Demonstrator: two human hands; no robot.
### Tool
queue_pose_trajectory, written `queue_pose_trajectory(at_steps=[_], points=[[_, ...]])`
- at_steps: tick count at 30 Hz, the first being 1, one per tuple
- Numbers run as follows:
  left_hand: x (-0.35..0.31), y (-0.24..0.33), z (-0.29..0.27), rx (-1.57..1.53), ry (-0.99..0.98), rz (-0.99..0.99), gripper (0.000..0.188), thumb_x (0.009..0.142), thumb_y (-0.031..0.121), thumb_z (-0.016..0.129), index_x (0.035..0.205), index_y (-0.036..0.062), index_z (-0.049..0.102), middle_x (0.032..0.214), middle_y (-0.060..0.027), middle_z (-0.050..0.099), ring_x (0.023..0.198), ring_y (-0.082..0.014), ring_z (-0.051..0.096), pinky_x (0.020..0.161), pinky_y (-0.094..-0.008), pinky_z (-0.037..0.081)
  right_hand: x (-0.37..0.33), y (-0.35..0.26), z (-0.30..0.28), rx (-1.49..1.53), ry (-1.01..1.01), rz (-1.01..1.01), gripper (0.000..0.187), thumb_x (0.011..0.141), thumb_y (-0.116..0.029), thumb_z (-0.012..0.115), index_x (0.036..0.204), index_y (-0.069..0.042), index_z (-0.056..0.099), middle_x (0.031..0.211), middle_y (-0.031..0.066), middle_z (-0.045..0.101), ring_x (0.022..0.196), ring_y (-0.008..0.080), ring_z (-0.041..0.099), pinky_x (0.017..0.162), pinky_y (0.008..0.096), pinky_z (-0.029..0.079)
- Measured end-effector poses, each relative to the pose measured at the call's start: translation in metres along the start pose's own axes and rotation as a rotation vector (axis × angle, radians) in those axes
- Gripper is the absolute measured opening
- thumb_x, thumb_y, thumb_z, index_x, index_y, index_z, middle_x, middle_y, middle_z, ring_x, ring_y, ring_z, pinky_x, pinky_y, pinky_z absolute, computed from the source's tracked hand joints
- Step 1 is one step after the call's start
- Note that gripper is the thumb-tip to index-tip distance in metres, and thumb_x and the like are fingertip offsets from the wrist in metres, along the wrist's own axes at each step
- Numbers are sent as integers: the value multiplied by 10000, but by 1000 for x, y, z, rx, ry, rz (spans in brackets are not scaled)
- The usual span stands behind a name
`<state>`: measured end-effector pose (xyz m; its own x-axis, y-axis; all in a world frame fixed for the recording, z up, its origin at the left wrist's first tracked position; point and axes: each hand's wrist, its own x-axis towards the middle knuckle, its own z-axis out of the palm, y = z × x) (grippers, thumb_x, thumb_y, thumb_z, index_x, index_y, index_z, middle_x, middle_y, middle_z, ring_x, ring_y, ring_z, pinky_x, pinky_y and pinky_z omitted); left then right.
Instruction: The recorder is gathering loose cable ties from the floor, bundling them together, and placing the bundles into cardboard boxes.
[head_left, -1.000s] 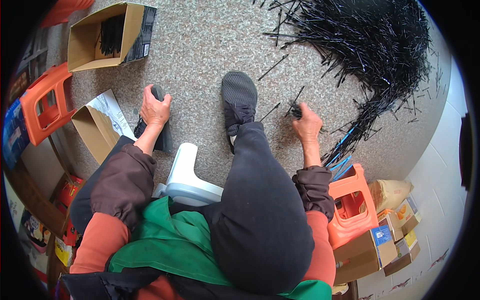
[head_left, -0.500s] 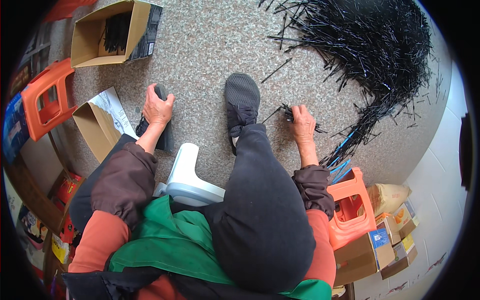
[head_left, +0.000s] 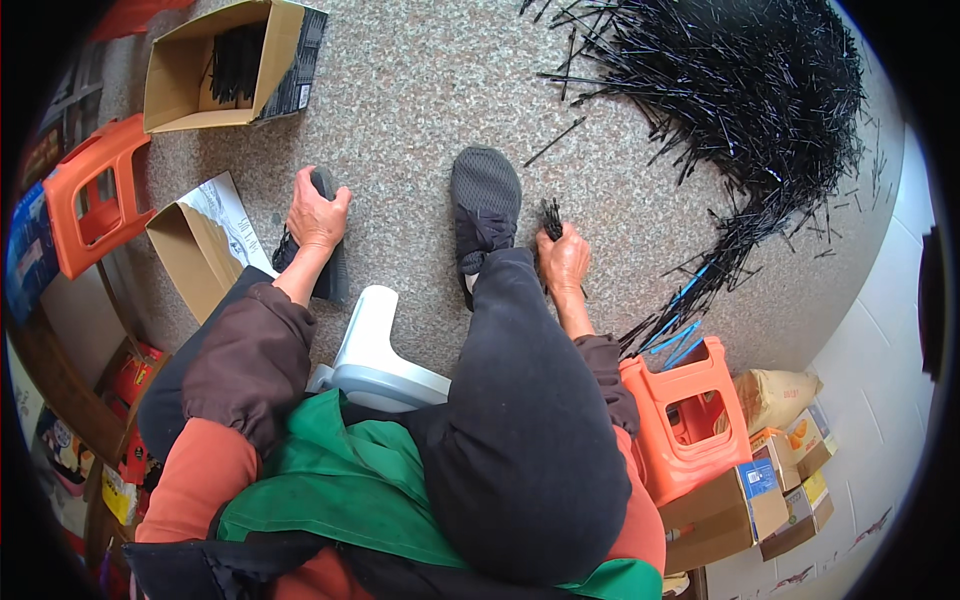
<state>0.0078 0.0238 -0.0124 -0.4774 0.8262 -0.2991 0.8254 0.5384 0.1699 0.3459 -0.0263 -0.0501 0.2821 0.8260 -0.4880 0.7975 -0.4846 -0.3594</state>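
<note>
My right hand point(head_left: 566, 260) is closed round a small bundle of thin black plastic sticks point(head_left: 550, 215), beside my right shoe point(head_left: 485, 195). The bundle's ends stand up past my fingers, and its lower part is mostly hidden by the hand. My left hand point(head_left: 318, 215) is curled over the front of my left shoe point(head_left: 329, 275), thumb on one side and fingers on the other. Whether anything else lies under that palm is hidden. A large heap of the same black sticks point(head_left: 760, 90) spreads over the speckled floor at the far right, trailing toward me.
At the far left an open carton point(head_left: 195, 122) holds more black sticks. Nearer is a second open carton point(head_left: 205, 265). Orange stools point(head_left: 100, 195) flank both sides; a white-grey plastic seat point(head_left: 375, 350) stands between my legs. Blue strips point(head_left: 690, 290) lie among the trailing sticks. Boxes point(head_left: 730, 515) crowd the near right.
My right hand has moved left toward my right shoe, and the stick bundle in it has turned from lying sideways to pointing away from me. My left hand has stayed on the shoe.
</note>
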Motion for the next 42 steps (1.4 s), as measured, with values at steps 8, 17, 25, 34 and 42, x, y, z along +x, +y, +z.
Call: queue_pose_trajectory(at_steps=[8,17,25,34,42], points=[[0,0,1,0,-2,-5,600,662,340,603,1181,91,434,1091,-203,558,979,-383,543,825,-430,426,83,-45,-35,300,117,-1,253,690,-212,592,790,20,583,653,171,598,578,281,556,578,389,438],[0,4,-2,3,-13,-7,580,659,307,597,1155,53,438,1100,-190,537,966,-371,543,810,-419,432,122,-64,-35,6,38,-153,293,675,-267,596,853,-38,638,755,214,623,727,378,606,674,438,470],[-1,1,-1,-5,9,11,577,659,301,601,1158,64,438,1101,-182,537,961,-369,544,809,-419,431,176,-57,-98,-346,312,-299,388,725,-213,592,1099,-192,494,713,168,632,664,356,621,575,459,483],[-1,0,0,-3,19,11,581,656,303,603,1160,65,439,1104,-177,539,965,-367,543,813,-418,430,147,-51,-67,-484,171,-396,59,762,-127,488,782,-80,516,712,171,629,658,353,625,569,457,492],[1,3,-1,-9,4,6,581,656,306,605,1160,66,441,1106,-177,540,957,-371,547,812,-420,430,48,2,-50,12,247,-124,345,653,-202,699,932,-31,590,674,169,628,620,315,618,568,434,477]])
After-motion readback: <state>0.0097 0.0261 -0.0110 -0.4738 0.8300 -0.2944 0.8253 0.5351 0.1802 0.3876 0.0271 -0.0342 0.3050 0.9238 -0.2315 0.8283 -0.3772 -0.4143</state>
